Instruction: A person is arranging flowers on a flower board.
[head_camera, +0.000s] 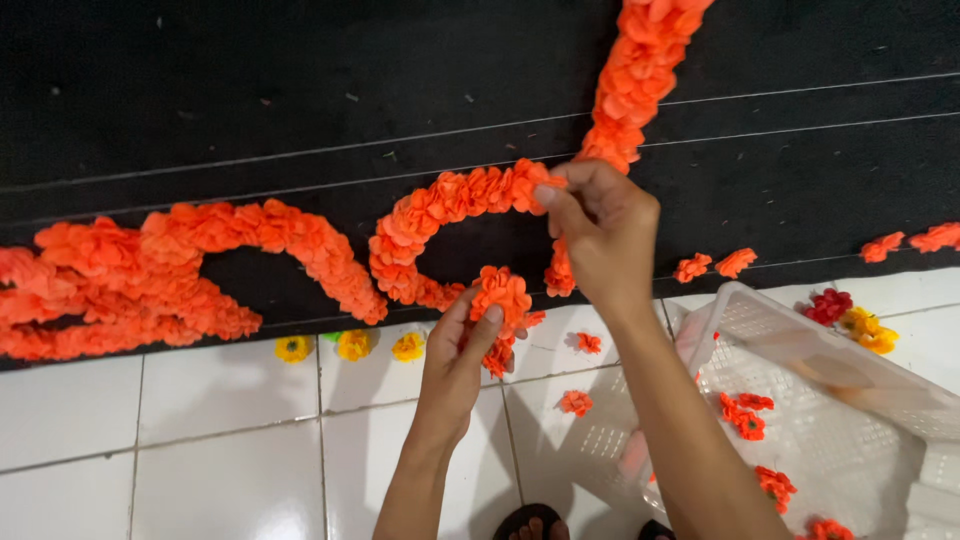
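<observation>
**Garland end at 12 o'clock from the held cluster**

I see my left hand (458, 362) pinching an orange flower cluster (500, 293) between thumb and fingers. My right hand (603, 232), the nearer one, is closed on the orange garland (455, 200) at its end. That strand's long axis runs toward 9 o'clock over the black mat (250, 90); white basket (850, 370) at 4 o'clock

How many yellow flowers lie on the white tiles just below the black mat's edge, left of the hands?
3, in a row: left yellow flower, middle yellow flower, right yellow flower nearest the left hand. More yellow blooms sit far right.
</observation>
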